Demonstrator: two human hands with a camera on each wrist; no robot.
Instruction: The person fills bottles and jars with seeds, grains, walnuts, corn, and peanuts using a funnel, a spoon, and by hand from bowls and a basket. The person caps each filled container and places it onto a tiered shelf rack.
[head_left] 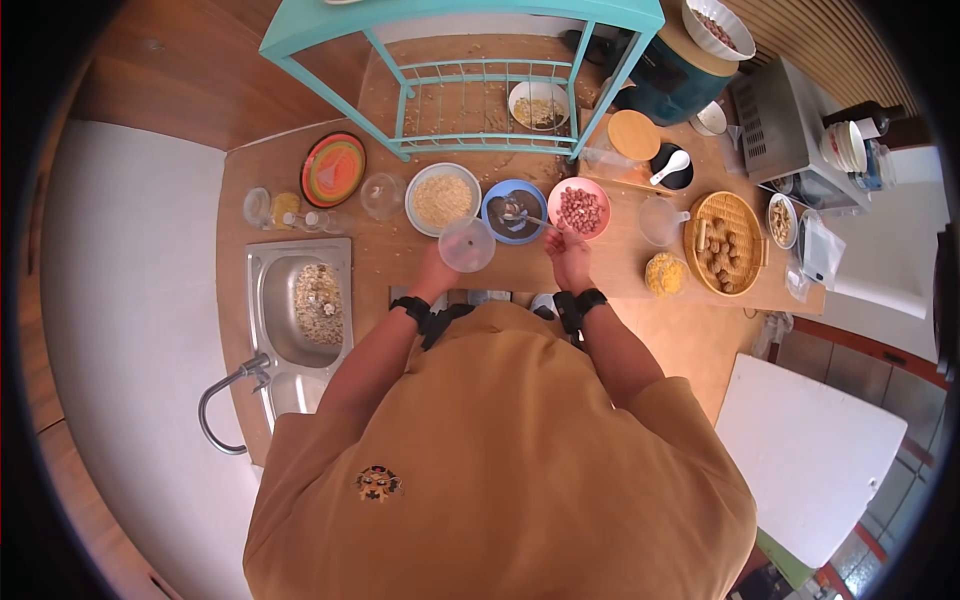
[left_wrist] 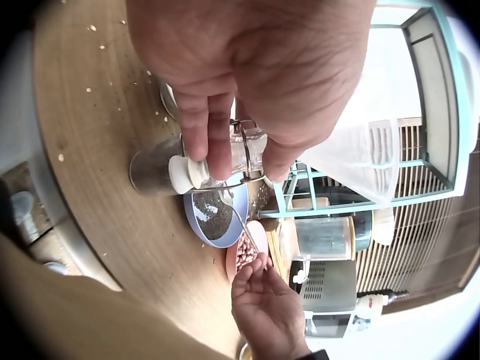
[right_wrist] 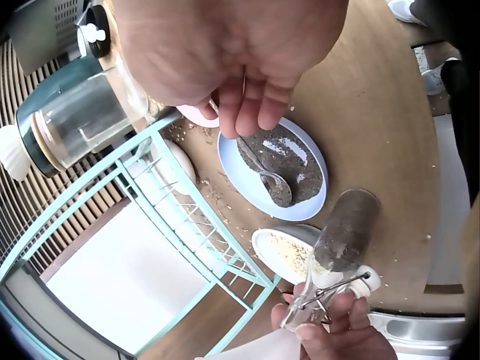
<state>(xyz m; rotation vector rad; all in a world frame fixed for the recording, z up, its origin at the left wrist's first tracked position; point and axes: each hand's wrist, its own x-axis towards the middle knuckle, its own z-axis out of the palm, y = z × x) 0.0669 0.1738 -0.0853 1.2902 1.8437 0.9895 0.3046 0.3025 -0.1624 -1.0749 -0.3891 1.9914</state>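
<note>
While my left hand [head_left: 432,275] grips the bottle [right_wrist: 349,225] by its neck, near the funnel [head_left: 466,245], my right hand [head_left: 570,262] pinches the spoon [right_wrist: 279,189] in the bowl [right_wrist: 231,174]. I think I'm scooping; the next move needs a level spoon.

A clear swing-top bottle [right_wrist: 348,231] contains dark powder, and a metal spoon [right_wrist: 277,189] slants over the blue bowl [right_wrist: 234,171].

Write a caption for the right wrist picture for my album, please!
Right hand holds a spoon over a blue bowl of dark powder; left hand grips a clear bottle.
</note>
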